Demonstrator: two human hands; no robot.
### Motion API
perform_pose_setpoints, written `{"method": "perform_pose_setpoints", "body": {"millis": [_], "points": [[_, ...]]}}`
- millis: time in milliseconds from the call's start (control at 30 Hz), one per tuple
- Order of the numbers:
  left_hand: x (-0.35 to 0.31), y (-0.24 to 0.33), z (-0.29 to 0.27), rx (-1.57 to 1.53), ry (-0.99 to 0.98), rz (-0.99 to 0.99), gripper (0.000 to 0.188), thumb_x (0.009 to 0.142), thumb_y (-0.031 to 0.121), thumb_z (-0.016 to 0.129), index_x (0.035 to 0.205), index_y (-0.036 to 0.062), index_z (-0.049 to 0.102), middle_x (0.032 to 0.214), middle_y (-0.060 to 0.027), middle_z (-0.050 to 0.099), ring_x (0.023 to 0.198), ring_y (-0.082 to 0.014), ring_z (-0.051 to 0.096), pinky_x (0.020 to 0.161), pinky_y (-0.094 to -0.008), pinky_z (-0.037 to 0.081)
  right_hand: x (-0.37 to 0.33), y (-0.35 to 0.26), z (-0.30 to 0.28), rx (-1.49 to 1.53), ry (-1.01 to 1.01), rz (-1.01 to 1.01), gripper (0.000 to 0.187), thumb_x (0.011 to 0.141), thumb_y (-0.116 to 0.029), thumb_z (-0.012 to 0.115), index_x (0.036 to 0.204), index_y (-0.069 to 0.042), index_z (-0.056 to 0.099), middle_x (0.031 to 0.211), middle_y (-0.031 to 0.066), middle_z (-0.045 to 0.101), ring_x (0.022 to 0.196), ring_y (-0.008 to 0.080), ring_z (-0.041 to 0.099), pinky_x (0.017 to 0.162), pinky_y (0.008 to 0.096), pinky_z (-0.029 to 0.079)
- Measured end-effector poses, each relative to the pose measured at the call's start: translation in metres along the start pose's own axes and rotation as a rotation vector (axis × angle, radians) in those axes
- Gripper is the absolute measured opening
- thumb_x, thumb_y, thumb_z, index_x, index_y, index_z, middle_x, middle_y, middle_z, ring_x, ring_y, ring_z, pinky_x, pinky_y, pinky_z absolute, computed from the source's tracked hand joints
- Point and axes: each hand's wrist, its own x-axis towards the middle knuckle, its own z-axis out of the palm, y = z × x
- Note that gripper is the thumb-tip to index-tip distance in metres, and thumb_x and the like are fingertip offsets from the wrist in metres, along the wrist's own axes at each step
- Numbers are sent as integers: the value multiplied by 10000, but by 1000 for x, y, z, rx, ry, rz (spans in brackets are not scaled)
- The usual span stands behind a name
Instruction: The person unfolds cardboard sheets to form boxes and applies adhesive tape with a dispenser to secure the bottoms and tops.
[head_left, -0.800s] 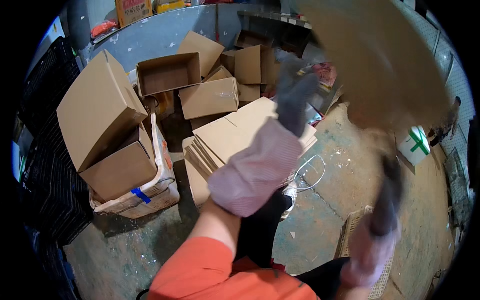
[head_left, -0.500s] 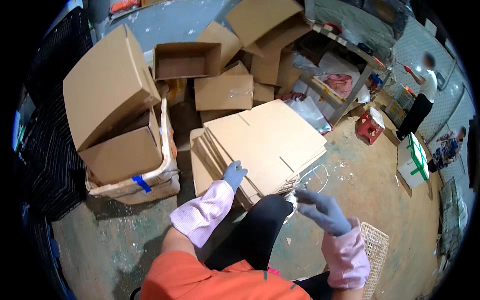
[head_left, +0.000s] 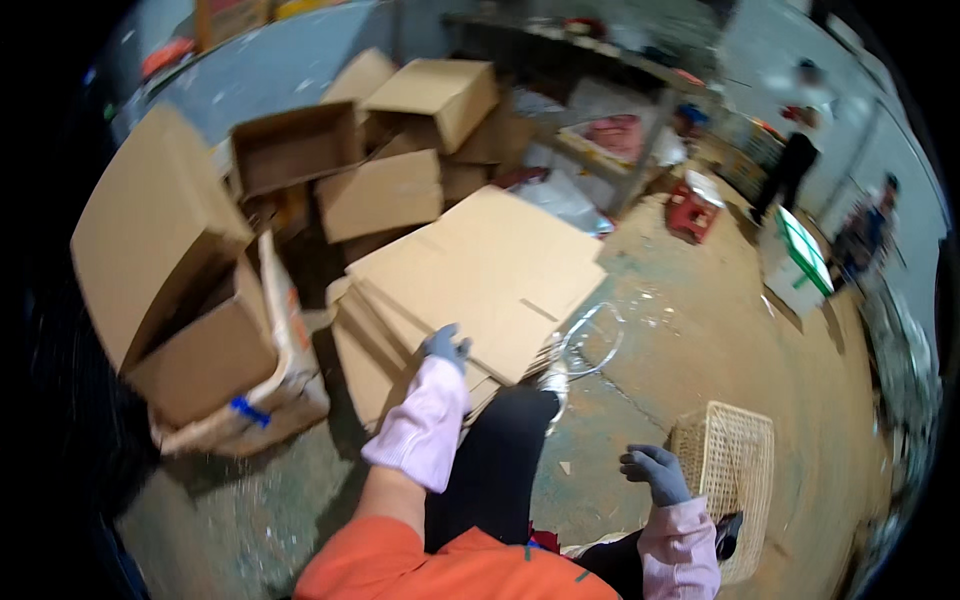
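Note:
My left hand, in a grey glove, touches a stack of flattened cardboard boxes at the near edge of its upper sheets, thumb apart from the fingers. The sheets lie unevenly, with some jutting out on the left. My right hand, gloved the same way, is off to the right with nothing in it, its fingers apart and slightly bent. It hovers by a cream woven plastic basket, where a small dark object shows beside my sleeve.
Opened cardboard boxes pile up behind the stack. At left, a worn white crate holds large boxes. A loop of white strap lies on the floor. Farther right are a red stool, a white box with green tape and two people.
My right hand has moved down, away from the stack and toward the basket. My left hand stays at the stack. The whole view has shifted, and more of the basket shows.

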Motion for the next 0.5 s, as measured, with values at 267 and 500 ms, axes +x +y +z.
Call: {"method": "perform_pose_setpoints", "body": {"millis": [267, 500], "points": [[-25, -14, 43, 559, 86, 139, 446, 754, 182, 584, 1140, 51, 404, 1229, -195, 427, 1039, -289, 489, 845, -453, 436, 7, 6, -17, -193, -7, -100, 441, 829, -263, 587, 1143, 42, 528, 965, 112, 619, 817, 150, 587, 730, 269, 461], [-21, -73, 7, 249, -339, -217, 65, 811, 97, 492, 760, 76, 459, 653, -49, 413, 642, -216, 430, 700, -465, 445, -12, 7, -11, -448, 6, -216, 473, 833, -376, 560, 1121, -2, 552, 1015, 175, 620, 904, 266, 608, 809, 331, 464]]}}
